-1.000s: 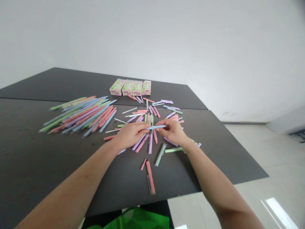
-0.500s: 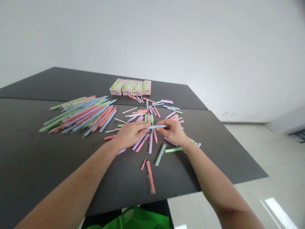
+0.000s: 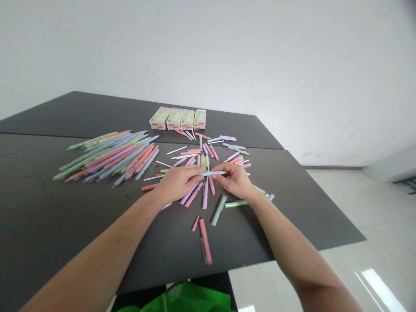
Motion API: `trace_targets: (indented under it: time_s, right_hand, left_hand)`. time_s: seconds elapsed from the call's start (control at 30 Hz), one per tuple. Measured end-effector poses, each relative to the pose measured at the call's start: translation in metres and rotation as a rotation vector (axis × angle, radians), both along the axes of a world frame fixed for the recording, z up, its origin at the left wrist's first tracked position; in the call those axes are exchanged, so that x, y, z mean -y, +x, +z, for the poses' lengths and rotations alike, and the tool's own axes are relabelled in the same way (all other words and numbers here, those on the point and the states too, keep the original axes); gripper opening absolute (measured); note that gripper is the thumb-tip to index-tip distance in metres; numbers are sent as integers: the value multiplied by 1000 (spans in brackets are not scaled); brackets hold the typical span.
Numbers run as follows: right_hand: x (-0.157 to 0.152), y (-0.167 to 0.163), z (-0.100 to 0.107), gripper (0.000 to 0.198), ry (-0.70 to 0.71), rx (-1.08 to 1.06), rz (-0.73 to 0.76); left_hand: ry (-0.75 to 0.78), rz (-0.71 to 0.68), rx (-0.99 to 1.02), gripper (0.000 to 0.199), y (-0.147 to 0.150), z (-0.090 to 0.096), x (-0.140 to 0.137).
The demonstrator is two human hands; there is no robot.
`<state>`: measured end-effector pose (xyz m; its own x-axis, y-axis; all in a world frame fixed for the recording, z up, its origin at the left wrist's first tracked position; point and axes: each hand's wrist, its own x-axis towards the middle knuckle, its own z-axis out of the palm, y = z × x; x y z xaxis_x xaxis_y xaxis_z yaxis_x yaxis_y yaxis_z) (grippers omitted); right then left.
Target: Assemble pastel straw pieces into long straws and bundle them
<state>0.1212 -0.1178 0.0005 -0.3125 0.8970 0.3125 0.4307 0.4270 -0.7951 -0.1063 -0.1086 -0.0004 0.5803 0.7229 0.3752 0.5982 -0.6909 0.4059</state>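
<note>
A light-blue pen (image 3: 211,173) lies level between my hands, above the loose pen parts. My left hand (image 3: 180,182) pinches its left end, and my right hand (image 3: 237,178) grips the right end, with the pointed tip between the fingers. Beneath and around the hands are pink, purple and green barrels, such as a purple barrel (image 3: 205,195), along with thin white refills (image 3: 177,150). Closer to me lie a grey-green barrel with a clip (image 3: 219,210), a pink barrel (image 3: 205,242) and a short pink tip piece (image 3: 195,223).
To the left, a big pile of pens (image 3: 110,158) in pastel colours spreads over the dark table (image 3: 81,229). Several small pink-and-green boxes (image 3: 174,118) stand in a row at the back. A white wall rises behind; the table's edge is at the right.
Almost nothing differs. My right hand has shifted very slightly on the blue pen's right end; the left hand and the table items stay put.
</note>
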Motion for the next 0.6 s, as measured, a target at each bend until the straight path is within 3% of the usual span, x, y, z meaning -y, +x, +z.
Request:
trace_targets:
  time_s: [0.17,0.6]
  right_hand:
    - [0,-1,0,25,-26,-14,5]
    - [2,-3,5,47,-312,-34,53]
  left_hand:
    - [50,4,7,29,0,0,1]
    - [162,18,27,27,3,-2,2]
